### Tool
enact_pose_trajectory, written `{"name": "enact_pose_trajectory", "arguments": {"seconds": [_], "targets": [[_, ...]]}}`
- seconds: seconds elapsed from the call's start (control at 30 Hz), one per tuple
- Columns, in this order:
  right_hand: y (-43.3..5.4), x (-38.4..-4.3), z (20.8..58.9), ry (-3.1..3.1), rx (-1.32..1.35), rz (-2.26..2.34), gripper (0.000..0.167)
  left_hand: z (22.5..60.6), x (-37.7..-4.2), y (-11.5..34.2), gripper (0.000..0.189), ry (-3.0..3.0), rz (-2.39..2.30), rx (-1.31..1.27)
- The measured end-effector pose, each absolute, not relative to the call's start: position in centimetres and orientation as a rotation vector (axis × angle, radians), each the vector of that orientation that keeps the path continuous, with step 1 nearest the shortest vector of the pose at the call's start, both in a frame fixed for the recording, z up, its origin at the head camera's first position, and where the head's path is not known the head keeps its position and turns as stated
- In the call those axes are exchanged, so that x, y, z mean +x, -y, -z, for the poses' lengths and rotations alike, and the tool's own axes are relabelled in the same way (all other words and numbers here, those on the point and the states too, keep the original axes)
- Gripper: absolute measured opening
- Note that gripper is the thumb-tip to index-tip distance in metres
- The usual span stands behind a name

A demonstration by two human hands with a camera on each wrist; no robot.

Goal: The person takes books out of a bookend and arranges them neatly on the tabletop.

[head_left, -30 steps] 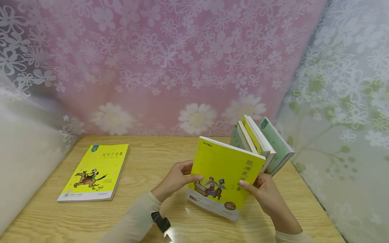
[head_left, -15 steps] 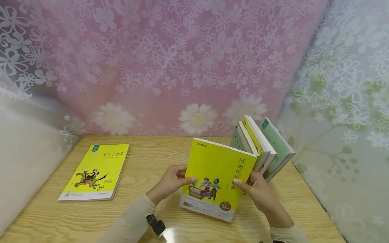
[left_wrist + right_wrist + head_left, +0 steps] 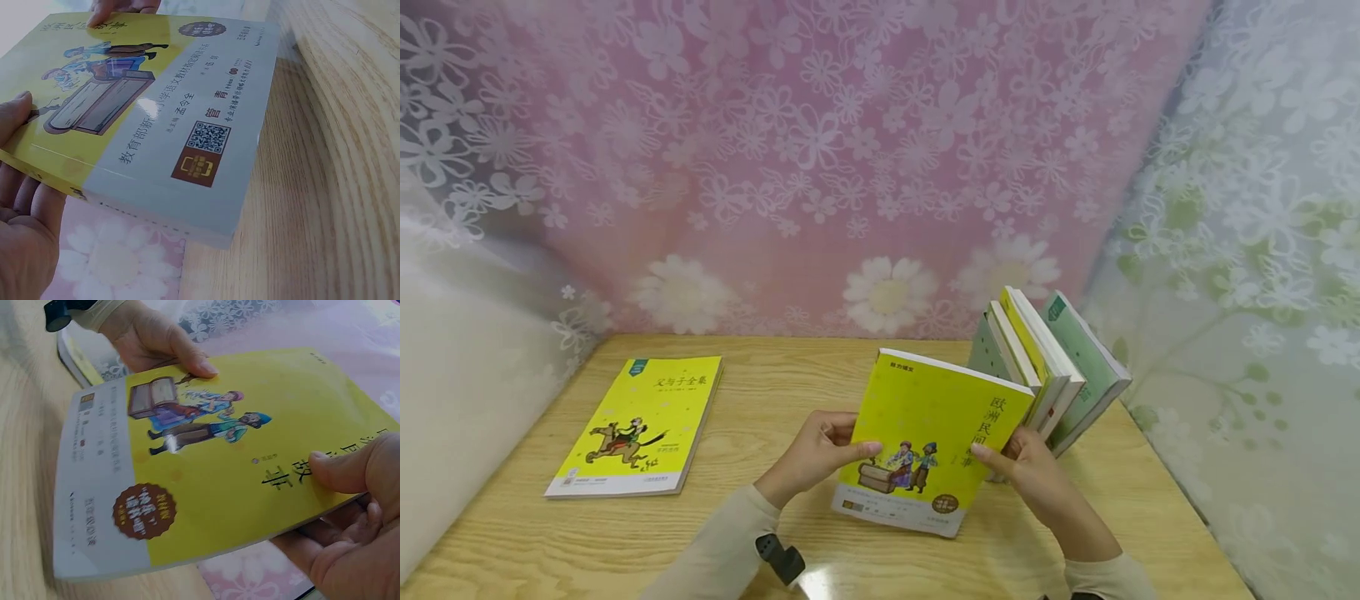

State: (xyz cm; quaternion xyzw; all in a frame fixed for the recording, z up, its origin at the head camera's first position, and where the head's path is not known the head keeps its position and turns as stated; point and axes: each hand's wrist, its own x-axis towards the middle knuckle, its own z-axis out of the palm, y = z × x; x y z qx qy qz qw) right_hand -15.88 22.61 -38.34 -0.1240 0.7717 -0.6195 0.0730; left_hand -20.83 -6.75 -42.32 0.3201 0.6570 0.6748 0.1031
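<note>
Between both hands, a yellow book (image 3: 932, 442) with a white band along its bottom is held tilted above the table. My left hand (image 3: 811, 454) grips its left edge, thumb on the cover and fingers behind. The opposite edge is pinched by my right hand (image 3: 1033, 475), its thumb over the printed title. In the left wrist view the book's spine and lower corner (image 3: 206, 212) show apart from the wood. The right wrist view shows the cover (image 3: 212, 462) with two cartoon figures and a chest; the fingers under it are partly hidden.
Behind the held book, several upright books (image 3: 1045, 358) lean together at the right, a green one (image 3: 1086, 367) outermost. Another yellow book (image 3: 636, 425) lies flat on the left of the wooden table (image 3: 760, 383). Flowered cloth (image 3: 820, 167) hangs around the back and sides.
Both hands have carried the yellow book left, away from the upright books, most of it in the first half second. The flat book and the upright books stay in place.
</note>
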Motion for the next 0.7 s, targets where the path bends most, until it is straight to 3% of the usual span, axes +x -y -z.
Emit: {"name": "enact_pose_trajectory", "arguments": {"seconds": [0.37, 0.7], "targets": [[-23.1, -15.5, 38.4, -2.422, -0.476, 1.814, 0.038, 42.0, -20.8, 7.6, 0.034, -1.928, -1.983, 0.951], [-27.5, -13.3, 37.9, -2.434, -0.508, 1.737, 0.044, 42.8, -20.9, 10.0, 0.031, -2.033, -1.966, 0.853]]}}
